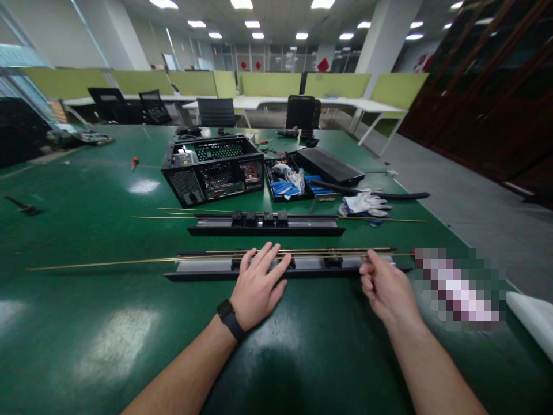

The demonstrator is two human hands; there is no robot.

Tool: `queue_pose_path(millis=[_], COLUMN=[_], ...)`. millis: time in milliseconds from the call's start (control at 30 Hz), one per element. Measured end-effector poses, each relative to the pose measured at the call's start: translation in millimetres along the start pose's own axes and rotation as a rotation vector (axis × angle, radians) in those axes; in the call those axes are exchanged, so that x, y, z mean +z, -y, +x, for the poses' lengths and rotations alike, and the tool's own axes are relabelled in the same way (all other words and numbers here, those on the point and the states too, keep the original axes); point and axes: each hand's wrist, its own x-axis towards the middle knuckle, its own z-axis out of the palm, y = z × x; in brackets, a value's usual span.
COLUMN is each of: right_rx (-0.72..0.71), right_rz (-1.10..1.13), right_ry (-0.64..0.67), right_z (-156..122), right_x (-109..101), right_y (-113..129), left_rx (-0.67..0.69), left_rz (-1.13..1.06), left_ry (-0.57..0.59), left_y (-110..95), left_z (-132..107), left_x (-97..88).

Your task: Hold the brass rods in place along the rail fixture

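My left hand (258, 288), with a dark watch (230, 319) at the wrist, lies over the middle of the nearer black metal rail (203, 276). Its fingers are spread, their tips over thin brass rods (108, 264) that run along the rail. One rod sticks out far to the left. At the rail's right end my right hand (386, 285) is closed, thumb and forefinger pinched at a brass rod. Small black blocks (333, 257) sit inside the rail, some partly hidden by my left hand.
A second black rail (268, 231) with several black blocks and brass rods lies behind. Farther back are an open computer case (213, 170), a black tray with gloves (288, 180), a flat black panel (330, 164), white gloves (365, 203) and a screwdriver (135, 162). A pixelated patch covers something at right.
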Motion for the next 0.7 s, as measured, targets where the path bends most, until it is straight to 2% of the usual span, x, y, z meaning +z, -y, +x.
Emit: queue_pose_path(millis=[67,233,433,600,700], right_rx=[-0.018,0.024,-0.019,0.004,0.021], right_rz=[0.016,-0.062,0.013,-0.030,-0.045], right_ry=[0.011,0.166,0.021,0.148,0.125], right_z=[1.3,-5.5,-1.4,-1.3,-1.1], right_x=[-1.2,3.1,0.7,-0.4,-0.5], right_y=[-0.9,-4.1,-1.5,-5.3,-5.1], left_rx=[0.002,-0.006,-0.007,-0.005,0.001], left_rz=[0.001,0.006,-0.003,-0.002,-0.005], left_ry=[-0.001,0.009,0.008,0.002,-0.010], left_y=[0.1,-0.2,0.1,-0.6,-1.2], left_z=[0.1,-0.2,-0.1,0.6,1.0], left_x=[0.0,0.4,0.7,-0.5,-0.7])
